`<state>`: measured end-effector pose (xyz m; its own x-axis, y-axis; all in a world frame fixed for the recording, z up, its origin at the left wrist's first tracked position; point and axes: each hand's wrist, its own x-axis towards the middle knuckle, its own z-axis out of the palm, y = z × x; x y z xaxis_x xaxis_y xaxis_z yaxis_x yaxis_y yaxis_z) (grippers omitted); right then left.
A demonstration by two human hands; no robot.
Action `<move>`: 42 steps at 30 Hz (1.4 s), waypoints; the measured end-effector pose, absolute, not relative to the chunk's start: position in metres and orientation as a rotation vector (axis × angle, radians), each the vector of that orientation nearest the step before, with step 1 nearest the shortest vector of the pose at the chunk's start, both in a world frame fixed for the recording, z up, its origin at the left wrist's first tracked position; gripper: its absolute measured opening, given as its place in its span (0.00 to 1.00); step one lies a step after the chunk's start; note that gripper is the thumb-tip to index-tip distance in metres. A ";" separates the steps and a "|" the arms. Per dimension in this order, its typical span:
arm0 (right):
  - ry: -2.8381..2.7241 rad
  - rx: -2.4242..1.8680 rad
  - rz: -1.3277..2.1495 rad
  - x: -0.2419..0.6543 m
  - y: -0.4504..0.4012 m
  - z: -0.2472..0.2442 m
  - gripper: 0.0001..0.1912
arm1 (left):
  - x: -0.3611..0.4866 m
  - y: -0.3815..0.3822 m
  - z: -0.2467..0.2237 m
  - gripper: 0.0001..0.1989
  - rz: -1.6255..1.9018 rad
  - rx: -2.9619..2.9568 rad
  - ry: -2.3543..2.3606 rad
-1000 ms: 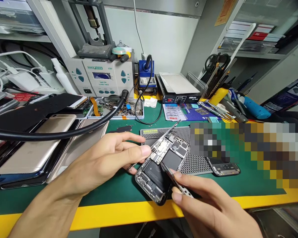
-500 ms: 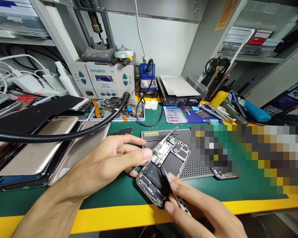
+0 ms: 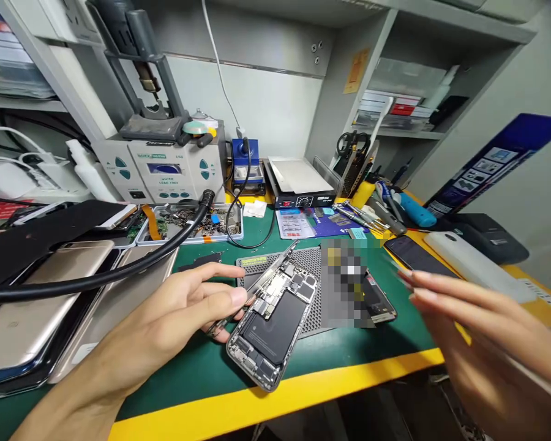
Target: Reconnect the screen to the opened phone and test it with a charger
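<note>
An opened phone (image 3: 275,318) lies on a grey perforated mat (image 3: 316,306), its battery and circuit board exposed. My left hand (image 3: 202,303) grips the phone's raised screen (image 3: 275,263) at the left edge, thumb on top and fingers beneath. Away to the right, my right hand (image 3: 468,318) is above the green mat with its fingers pinched around tweezers (image 3: 401,271), which are blurred; part of them runs behind the fingers.
Several phones (image 3: 59,288) are stacked at the left beneath a black hose (image 3: 119,275). A rework station (image 3: 165,174) and parts tray (image 3: 241,236) stand behind. Screwdrivers (image 3: 365,217) and a dark phone (image 3: 417,254) lie right. A pixelated patch covers part of the mat.
My right hand has moved off the phone to the right with the tweezers. My left hand still holds the screen. The view has turned to the right.
</note>
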<state>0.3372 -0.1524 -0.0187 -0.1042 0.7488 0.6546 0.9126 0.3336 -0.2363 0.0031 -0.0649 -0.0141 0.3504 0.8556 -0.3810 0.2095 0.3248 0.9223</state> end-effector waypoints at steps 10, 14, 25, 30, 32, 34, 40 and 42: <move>-2.590 -1.471 -0.419 0.434 -0.105 -0.050 0.24 | 0.002 -0.066 -0.016 0.31 0.581 1.274 1.076; -2.553 -1.469 -0.304 0.427 -0.102 -0.042 0.23 | 0.003 -0.067 -0.012 0.29 0.565 1.297 1.069; -2.558 -1.321 0.638 0.259 -0.069 0.016 0.09 | 0.003 -0.068 -0.014 0.31 0.594 1.267 1.042; -2.637 -1.328 0.841 0.243 -0.047 0.012 0.12 | 0.004 -0.066 -0.014 0.33 0.615 1.222 1.055; -2.655 -1.335 0.878 0.242 -0.046 0.014 0.13 | 0.005 -0.065 -0.015 0.32 0.627 1.221 1.055; -2.663 -1.351 0.913 0.240 -0.046 0.017 0.13 | 0.005 -0.065 -0.017 0.31 0.632 1.220 1.055; -2.599 -1.444 1.006 0.232 -0.043 0.023 0.10 | 0.004 -0.064 -0.015 0.33 0.633 1.213 1.059; -2.548 -1.498 1.091 0.229 -0.043 0.025 0.09 | 0.004 -0.064 -0.015 0.33 0.643 1.207 1.057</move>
